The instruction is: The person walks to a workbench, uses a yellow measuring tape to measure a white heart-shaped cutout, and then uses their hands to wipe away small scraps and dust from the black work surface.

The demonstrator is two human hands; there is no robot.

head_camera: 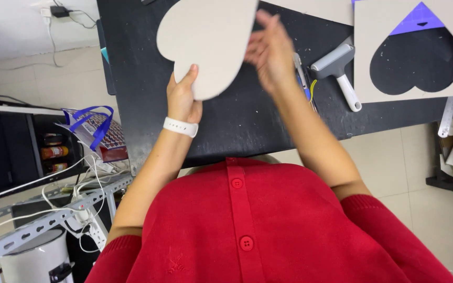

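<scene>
Left hand [183,97] pinches grey cardboard heart [205,39] at its point, above black table [237,120]. Right hand [269,50], fingers spread, touches heart's right edge. Cardboard sheet with heart-shaped hole [373,52] lies right.

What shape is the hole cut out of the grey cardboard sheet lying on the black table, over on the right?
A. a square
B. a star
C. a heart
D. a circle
C: the grey cardboard sheet on the black table has a heart-shaped opening, matching the grey cardboard heart pinched by the left hand.

Bare black tabletop [226,120] below heart cutout [205,36]; roller tool [339,71], cut board [410,50] crowd right side.
</scene>
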